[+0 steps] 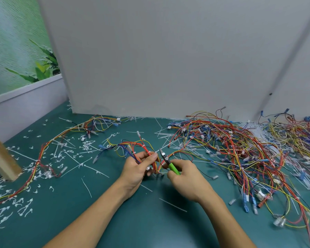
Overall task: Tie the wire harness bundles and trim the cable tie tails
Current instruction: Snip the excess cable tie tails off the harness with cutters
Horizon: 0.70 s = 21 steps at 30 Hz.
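We're gripping the harness bundle (pixel 132 144) in our left hand (pixel 138 169), fingers curled round the red/yellow wires just above the table (pixel 115 221), mid-frame. Our right hand (pixel 185 179) is wrapping round the green-handled cutters (pixel 173 167), nose pointing up-left at a white cable tie (pixel 149 152) on the bundle. Whether the jaws are apart we can't tell, too small.

Handling, as we're judging it: the bundle is light & floppy, thin wires w/ small connectors dangling, so it's sagging wherever we aren't supporting it. Best hold is right beside the tie, pinching the wires tight so the tail is sticking out clear. The tail is prob. stiff, springy plastic, likely flying off when cut. Insulation is soft, so we're wanting blades on the tail only.

Room: open mat is lying towards us, between the forearms. On the right the big tangled pile (pixel 231 145) is crowding in near the cutters hand, and loose strands could be snagging. On the left a long tied harness (pixel 61 138) & cut tails (pixel 86 146) are littering the mat. The white panel (pixel 168 59) is closing off the back, w/ a wooden post (pixel 2 158) far left.
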{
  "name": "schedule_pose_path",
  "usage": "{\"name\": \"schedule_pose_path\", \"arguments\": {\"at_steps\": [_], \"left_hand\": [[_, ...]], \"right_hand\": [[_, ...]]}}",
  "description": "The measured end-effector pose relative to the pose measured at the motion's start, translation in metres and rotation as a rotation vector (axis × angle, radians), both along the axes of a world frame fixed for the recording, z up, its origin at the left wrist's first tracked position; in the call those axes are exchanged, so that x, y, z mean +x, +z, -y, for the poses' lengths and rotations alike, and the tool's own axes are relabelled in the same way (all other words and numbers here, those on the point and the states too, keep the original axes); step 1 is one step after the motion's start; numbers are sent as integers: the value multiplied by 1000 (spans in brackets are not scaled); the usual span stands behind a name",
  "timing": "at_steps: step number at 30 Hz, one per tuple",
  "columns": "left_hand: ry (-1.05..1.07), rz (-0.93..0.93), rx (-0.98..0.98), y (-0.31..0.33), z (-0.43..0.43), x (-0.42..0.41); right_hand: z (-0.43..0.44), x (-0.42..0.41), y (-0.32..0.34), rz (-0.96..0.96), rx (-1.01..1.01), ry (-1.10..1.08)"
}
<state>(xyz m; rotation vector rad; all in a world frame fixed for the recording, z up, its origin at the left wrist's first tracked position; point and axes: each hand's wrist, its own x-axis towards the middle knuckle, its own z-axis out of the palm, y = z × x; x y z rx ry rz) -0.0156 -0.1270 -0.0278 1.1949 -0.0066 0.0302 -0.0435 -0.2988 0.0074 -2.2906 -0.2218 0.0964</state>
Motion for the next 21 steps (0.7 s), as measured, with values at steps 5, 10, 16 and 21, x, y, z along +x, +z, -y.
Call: {"name": "schedule_pose_path", "arguments": {"at_steps": [5, 10, 16, 21], "left_hand": [[-14, 20, 22, -3, -1, 2], [-46, 42, 83, -5, -3, 2], [-49, 58, 137, -6, -4, 3], [-64, 57, 177, -7, -5, 2]], "right_hand": [[1, -2, 2, -19, -46, 16], [-3, -2, 2, -10, -17, 21], [-4, -2, 1, -14, -1, 25], [-4, -1, 1, -17, -4, 60]]}}
